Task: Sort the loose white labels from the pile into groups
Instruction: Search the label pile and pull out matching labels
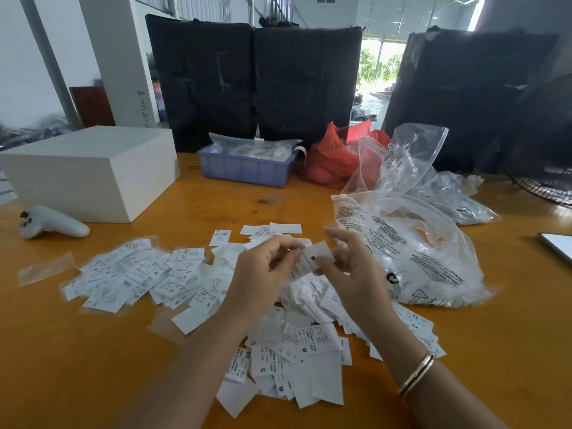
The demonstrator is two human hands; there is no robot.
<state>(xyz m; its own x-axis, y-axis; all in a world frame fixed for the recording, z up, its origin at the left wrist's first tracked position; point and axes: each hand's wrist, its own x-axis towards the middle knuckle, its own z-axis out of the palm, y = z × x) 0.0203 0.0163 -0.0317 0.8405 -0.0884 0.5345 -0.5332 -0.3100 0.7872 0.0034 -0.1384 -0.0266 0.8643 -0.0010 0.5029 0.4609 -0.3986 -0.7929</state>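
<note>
Head view: left hand (263,267) and right hand (346,267) pinch one label (314,257) marked M between fingertips, above pile (297,345) on table (123,366).

Risk: thin labels cling, two lifted as one; sleeve or wrist drag may mix pile into sorted groups (136,274) at left, just beside.

Labels: small white rectangles, size letters printed, some blank side up.

Fine print on the labels (198,283) unreadable; fan (548,187) and flat white object (557,244) cut by right edge.
</note>
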